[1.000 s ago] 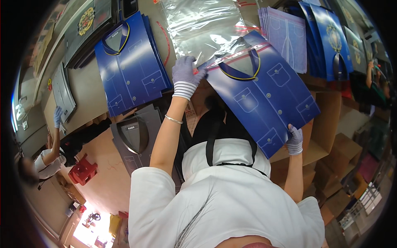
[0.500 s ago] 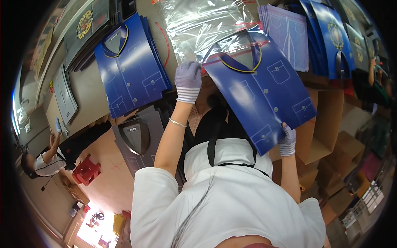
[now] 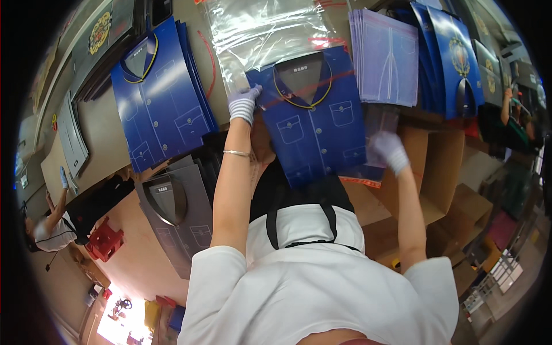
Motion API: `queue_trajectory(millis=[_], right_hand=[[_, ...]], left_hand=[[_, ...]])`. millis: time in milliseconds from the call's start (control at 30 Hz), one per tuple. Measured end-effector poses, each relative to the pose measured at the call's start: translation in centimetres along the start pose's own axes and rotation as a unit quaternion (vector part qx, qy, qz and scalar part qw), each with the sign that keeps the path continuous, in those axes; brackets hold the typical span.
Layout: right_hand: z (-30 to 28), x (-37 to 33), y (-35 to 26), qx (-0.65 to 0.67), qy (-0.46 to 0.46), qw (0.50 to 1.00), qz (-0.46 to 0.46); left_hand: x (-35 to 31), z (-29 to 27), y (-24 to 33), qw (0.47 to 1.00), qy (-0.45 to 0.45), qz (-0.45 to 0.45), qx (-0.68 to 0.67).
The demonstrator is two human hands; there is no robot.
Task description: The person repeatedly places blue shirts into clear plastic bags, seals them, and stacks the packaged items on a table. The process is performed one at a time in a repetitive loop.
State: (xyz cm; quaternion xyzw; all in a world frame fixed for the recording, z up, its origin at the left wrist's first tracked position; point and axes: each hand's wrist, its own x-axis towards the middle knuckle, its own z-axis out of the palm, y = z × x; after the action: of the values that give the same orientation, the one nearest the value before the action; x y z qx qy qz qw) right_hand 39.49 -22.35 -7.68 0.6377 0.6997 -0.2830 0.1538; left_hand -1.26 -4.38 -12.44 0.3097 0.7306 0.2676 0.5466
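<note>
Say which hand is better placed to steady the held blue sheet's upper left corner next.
Probably the left hand: its fingers are at that corner; the blurred right hand is by the right edge of the sheet.

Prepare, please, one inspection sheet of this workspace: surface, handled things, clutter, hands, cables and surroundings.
Surface: flat grey-beige tabletop, partly covered.
Job's things: glossy blue shirt-shaped sheet with yellow-edged collar; clear shiny plastic bags beyond it.
Clutter: stack of glossy blue shirt-shaped sheets at left; stack of lilac rectangular trouser-printed sheets at right.
Grippers: left hand, in a lilac glove with white-striped cuff, touches the sheet's left edge; right hand, gloved alike, is blurred at the right, contact unclear.
Cables: nothing seen near the hands.
Surroundings: open brown cardboard box at right; red plastic stool and a co-worker at left.
</note>
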Motion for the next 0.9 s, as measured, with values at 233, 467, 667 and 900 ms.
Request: queue_trajectory(millis=[233, 467, 667, 900], right_hand=[[-14.5, 20.7, -6.7, 0.217, 0.31, 0.92, 0.103], [-11.2, 22.2, -6.4, 0.288, 0.158, 0.941, 0.075], [-10.1, 22.1, -6.1, 0.491, 0.13, 0.86, 0.05], [-8.8, 17.1, -7.7, 0.357, 0.235, 0.903, 0.046]], left_hand=[[-1.7, 0.0, 3.1, 0.994, 0.035, 0.004, 0.1], [-2.4, -1.6, -0.3, 0.996, 0.047, 0.032, -0.069], [-2.7, -1.4, -2.5, 0.967, 0.142, 0.103, -0.186], [-6.0, -1.7, -3.1, 0.976, 0.097, 0.069, -0.182]])
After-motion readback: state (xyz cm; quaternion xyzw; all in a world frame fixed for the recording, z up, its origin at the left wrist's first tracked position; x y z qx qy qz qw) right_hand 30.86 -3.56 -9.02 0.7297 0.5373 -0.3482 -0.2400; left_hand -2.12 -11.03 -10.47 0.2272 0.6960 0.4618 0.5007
